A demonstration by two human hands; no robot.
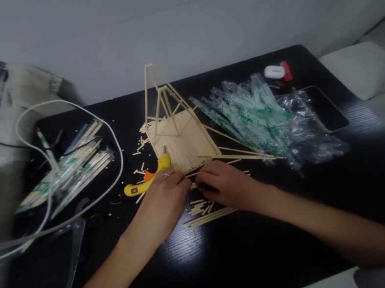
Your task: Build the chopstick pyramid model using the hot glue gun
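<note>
Both my hands meet in the middle of the black table, at the front edge of a flat base of wooden sticks (pixel 193 134). The fingers of my left hand (pixel 170 187) are curled in a pinch, beside a yellow glue gun (pixel 139 188) lying with its nozzle on the base. My right hand (pixel 223 180) is closed as well, its fingertips almost touching the left ones. A thin wooden stick (pixel 194 185) shows between the fingertips; its ends are hidden by my hands. A stick frame (pixel 165 94) with two peaks rises from the base.
Short cut sticks (pixel 198 207) and longer sticks (pixel 211 217) lie just below my hands. Torn plastic wrappers (pixel 246 109), a phone (pixel 325 108) and a white case (pixel 274 72) are at right. Wrapped sticks (pixel 81 171) and a looping white cable (pixel 116 137) lie left.
</note>
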